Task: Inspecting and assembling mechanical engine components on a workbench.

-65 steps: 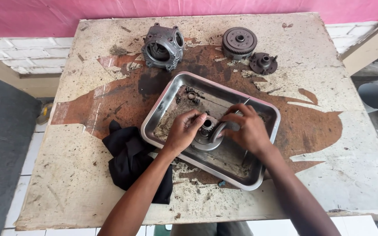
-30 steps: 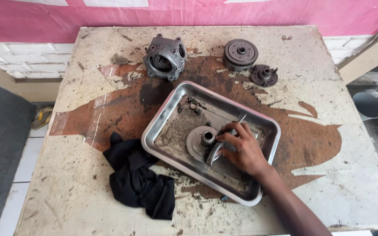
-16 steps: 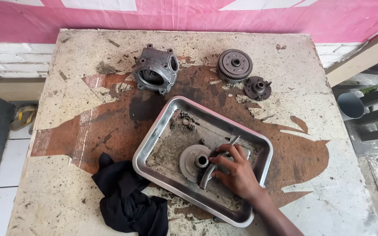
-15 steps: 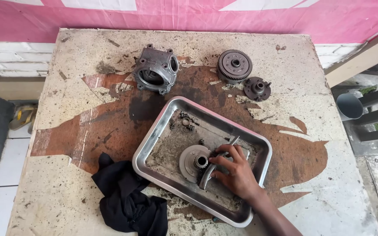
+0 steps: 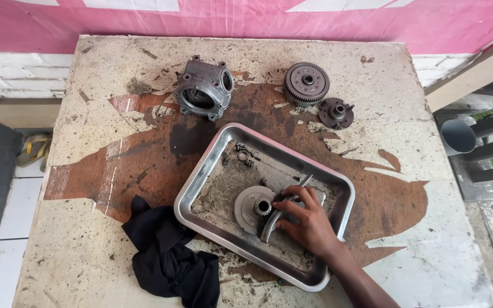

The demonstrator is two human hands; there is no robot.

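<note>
Right hand [image 5: 309,225] on curved part [image 5: 273,219], inside tray [image 5: 201,171] rim.

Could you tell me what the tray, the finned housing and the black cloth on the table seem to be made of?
Tray: probably stainless steel or aluminium; its rim is bright and mirror-like, its floor dulled with grime.
Finned housing: likely cast aluminium; matte grey, with moulded ribs and bolt lugs.
Black cloth: soft woven fabric; it lies crumpled in folds.

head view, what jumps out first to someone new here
The right hand reaches into a dirty metal tray at table centre, fingers on a round disc part. Behind it sit a grey engine housing and a toothed gear; a black rag lies left.
</note>
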